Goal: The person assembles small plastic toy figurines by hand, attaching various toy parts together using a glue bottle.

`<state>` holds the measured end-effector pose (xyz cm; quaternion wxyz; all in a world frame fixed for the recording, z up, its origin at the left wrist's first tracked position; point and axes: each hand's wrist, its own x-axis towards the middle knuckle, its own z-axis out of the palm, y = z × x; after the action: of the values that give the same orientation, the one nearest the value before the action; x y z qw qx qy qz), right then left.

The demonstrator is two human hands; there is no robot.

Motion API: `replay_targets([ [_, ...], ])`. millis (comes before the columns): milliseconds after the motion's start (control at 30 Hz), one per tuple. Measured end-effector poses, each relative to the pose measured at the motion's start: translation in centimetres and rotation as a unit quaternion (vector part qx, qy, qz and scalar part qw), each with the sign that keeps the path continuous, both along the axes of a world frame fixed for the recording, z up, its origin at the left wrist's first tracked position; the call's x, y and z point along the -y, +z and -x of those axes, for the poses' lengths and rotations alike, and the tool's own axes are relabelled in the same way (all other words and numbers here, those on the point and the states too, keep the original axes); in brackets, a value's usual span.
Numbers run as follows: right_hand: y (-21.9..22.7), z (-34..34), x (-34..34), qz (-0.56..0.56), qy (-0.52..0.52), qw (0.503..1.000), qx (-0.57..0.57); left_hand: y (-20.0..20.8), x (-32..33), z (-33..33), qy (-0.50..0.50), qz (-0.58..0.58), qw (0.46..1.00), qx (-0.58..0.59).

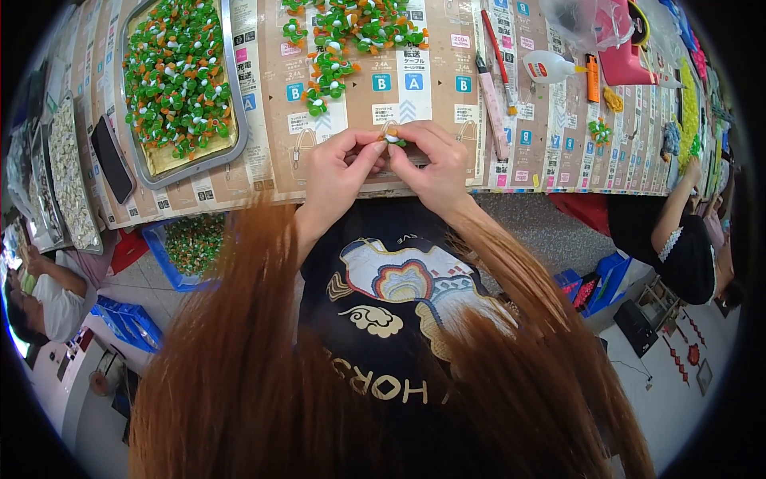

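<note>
Close to the table's near edge, my left hand (339,166) and my right hand (435,164) meet, fingertips almost touching. Between them they pinch a tiny green, white and orange piece (392,138), mostly covered by the fingers. Just beyond the hands spreads a loose pile of similar pieces (363,33), green with white and orange parts. To the left, a metal-rimmed tray (233,84) holds a heap of more such pieces (175,76). One separate piece (600,132) lies farther right on the printed sheet (435,108) covering the table.
A black phone (112,160) lies left of the tray. On the right are a red pen (499,56), a pink-handled tool (492,112), a white squeeze bottle (549,68), an orange tool (592,78) and a pink tape dispenser (625,52). A blue bin (163,257) stands below. Other people sit at both sides.
</note>
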<state>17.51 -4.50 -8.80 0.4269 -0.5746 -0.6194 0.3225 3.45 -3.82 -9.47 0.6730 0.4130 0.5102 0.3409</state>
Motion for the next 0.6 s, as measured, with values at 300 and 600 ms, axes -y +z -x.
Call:
replay_targets([
  [300, 0.4, -0.1, 0.1, 0.003, 0.018, 1.000, -0.002, 0.1, 0.1, 0.2, -0.017, -0.011, 1.000, -0.002],
  [600, 1.2, -0.2, 0.5, 0.010, 0.019, 1.000, 0.004, 1.2, 0.3, 0.0, -0.011, -0.019, 1.000, -0.003],
])
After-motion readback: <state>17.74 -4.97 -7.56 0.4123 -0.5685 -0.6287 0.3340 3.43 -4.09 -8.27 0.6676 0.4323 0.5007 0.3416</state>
